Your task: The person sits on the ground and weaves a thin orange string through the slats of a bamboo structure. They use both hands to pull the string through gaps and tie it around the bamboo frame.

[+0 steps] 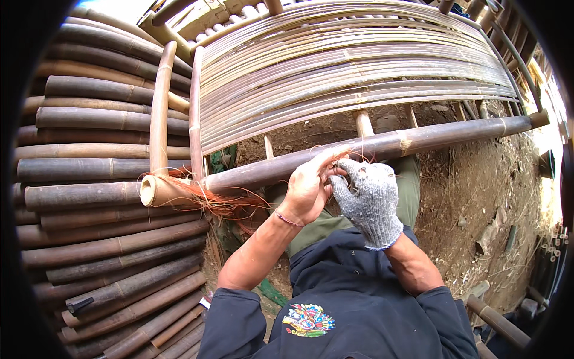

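Observation:
My bare left hand [308,186], with a thin bracelet at its wrist, meets my right hand [372,197] in a grey knitted glove. Both are closed, fingertips together, just in front of a dark bamboo pole [287,164]. Fine reddish fibre strands poke out around the fingertips; what lies between the fingers is mostly hidden. The pole is the near rail of a bamboo frame, and behind it runs a panel of thin bamboo slats [353,60]. At the rail's left end, a loose bundle of reddish-orange fibres [224,203] hangs around the joint beside a cut bamboo end [149,190].
Many cut bamboo poles [101,197] lie stacked along the left side. A lighter upright-looking bamboo piece [161,107] crosses over them. To the right is bare earth ground [460,203] with scraps, and another bamboo pole [499,320] lies at lower right.

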`<action>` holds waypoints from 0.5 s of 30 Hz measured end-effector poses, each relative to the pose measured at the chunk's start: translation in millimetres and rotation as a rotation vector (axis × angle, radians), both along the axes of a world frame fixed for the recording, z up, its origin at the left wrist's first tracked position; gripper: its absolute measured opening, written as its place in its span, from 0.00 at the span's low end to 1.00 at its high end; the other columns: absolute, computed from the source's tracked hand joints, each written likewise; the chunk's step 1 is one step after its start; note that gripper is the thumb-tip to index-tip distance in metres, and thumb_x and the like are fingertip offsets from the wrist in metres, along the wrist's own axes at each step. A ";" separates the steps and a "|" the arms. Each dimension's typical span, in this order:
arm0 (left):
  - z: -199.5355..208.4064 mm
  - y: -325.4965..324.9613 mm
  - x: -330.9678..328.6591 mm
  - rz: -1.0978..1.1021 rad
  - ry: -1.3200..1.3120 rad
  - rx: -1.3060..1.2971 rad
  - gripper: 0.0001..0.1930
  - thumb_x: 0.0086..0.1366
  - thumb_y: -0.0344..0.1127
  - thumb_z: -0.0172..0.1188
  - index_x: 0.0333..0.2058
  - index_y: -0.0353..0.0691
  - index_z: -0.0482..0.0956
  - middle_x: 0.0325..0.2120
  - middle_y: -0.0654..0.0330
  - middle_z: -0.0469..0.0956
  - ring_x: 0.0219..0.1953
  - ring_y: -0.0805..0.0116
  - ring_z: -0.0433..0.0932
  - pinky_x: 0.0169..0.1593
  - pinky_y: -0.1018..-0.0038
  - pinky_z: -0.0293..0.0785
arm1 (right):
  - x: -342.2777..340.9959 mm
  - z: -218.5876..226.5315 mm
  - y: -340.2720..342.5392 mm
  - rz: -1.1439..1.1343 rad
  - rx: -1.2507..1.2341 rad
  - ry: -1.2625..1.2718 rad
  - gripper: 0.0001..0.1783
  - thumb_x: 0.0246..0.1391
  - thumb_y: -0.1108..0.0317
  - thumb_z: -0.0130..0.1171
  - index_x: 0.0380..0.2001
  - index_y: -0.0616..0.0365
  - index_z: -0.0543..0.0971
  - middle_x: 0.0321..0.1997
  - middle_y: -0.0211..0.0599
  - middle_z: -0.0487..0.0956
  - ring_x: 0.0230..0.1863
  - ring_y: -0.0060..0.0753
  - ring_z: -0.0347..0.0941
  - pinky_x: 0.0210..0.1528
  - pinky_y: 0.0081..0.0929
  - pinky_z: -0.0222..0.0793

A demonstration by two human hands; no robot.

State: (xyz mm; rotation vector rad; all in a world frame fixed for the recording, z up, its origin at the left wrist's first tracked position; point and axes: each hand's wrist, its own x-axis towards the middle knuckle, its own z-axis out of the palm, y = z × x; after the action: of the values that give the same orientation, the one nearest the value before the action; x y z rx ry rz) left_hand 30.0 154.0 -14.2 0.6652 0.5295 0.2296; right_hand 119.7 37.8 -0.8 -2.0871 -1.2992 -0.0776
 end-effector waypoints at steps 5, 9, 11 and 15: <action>3.2 1.6 -1.2 0.027 -0.063 -0.053 0.24 0.76 0.44 0.40 0.59 0.32 0.71 0.55 0.53 0.76 0.51 0.65 0.75 0.54 0.64 0.73 | 6.5 -15.4 1.1 0.183 0.054 0.015 0.09 0.49 0.60 0.65 0.34 0.47 0.82 0.24 0.34 0.78 0.29 0.40 0.74 0.38 0.38 0.66; 6.6 6.0 -11.7 0.042 0.074 -0.044 0.25 0.76 0.46 0.39 0.61 0.35 0.70 0.57 0.56 0.75 0.53 0.65 0.74 0.55 0.65 0.72 | -1.1 5.7 -18.7 -0.058 0.129 0.442 0.14 0.50 0.66 0.68 0.42 0.49 0.84 0.28 0.32 0.82 0.30 0.37 0.76 0.38 0.33 0.69; 9.1 1.9 -8.2 0.024 0.068 -0.013 0.25 0.76 0.45 0.39 0.60 0.35 0.71 0.57 0.58 0.75 0.53 0.67 0.73 0.55 0.67 0.71 | 6.0 -5.8 -14.1 0.001 0.281 0.374 0.13 0.50 0.66 0.68 0.41 0.51 0.84 0.32 0.34 0.84 0.33 0.38 0.79 0.40 0.34 0.72; 2.8 -1.5 -10.4 -0.027 0.002 0.048 0.22 0.76 0.43 0.41 0.60 0.37 0.72 0.56 0.62 0.75 0.50 0.72 0.73 0.54 0.70 0.70 | 6.7 -3.1 -1.8 0.052 0.242 0.324 0.09 0.50 0.67 0.67 0.37 0.52 0.85 0.33 0.37 0.84 0.31 0.41 0.80 0.36 0.34 0.73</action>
State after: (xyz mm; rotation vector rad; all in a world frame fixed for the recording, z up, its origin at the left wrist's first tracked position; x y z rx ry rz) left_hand 19.5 152.5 -11.4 0.7189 0.5177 0.2173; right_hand 126.5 36.0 -3.9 -1.7738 -1.0879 0.1168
